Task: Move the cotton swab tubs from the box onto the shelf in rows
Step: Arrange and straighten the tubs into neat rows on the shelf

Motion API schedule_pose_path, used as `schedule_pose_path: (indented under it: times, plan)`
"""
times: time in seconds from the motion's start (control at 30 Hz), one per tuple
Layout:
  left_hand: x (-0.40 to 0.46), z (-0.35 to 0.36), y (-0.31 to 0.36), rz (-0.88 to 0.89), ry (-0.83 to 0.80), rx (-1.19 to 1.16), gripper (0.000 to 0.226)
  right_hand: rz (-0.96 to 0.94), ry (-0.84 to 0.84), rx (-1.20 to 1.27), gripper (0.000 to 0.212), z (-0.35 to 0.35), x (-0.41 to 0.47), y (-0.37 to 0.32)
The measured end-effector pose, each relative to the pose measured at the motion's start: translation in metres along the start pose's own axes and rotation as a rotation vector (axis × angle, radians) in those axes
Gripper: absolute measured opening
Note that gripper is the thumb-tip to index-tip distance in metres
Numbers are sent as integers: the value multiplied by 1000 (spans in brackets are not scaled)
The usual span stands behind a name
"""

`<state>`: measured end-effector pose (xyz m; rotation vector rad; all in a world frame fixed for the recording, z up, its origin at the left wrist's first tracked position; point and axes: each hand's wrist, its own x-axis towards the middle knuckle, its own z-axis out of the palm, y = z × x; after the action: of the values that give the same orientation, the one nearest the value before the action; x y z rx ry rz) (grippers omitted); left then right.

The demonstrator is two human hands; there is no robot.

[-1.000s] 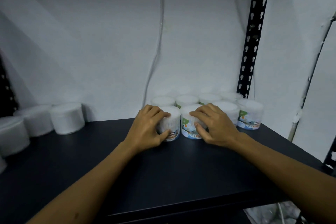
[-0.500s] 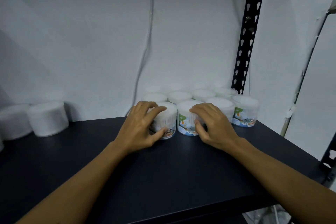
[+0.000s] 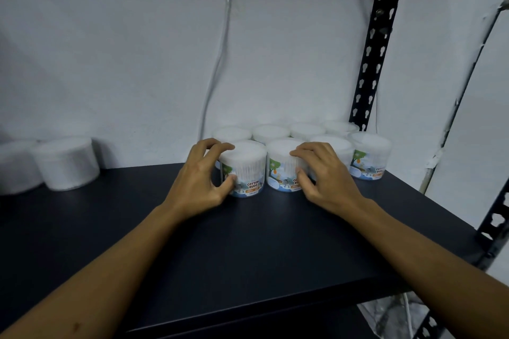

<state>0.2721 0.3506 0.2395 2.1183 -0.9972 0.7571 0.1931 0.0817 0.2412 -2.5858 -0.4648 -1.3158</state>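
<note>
2 round clear plastic tubs packed with white cotton swabs sit side by side in the front row on the dark matte shelf [image 3: 248,250], near its back right corner. The left hand [image 3: 201,181] cups the left tub [image 3: 243,170], fingers over the lid rim and thumb on the label. The right hand [image 3: 325,176] grips the right tub [image 3: 283,168] likewise. To finish well, each should be nudged flush against the 4-tub back row [image 3: 271,132] and its neighbours, labels facing forward, before letting go.
</note>
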Motion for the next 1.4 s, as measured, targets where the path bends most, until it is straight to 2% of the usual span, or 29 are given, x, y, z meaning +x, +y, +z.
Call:
schedule_pose_path:
  times: [0.37,0.9,1.17,1.4]
  plan:
    - [-2,6,1,-60,5,-51,46,31,-11,8,29,-1,0,0]
    - [-2,8,2,-59,11,-76,51,95,7,77,26,-1,-1,-1]
    - [-1,9,0,-69,9,-72,55,91,9,76,26,1,-1,0]
    - [-1,10,-2,-69,25,-85,48,59,36,32,28,4,-3,3]
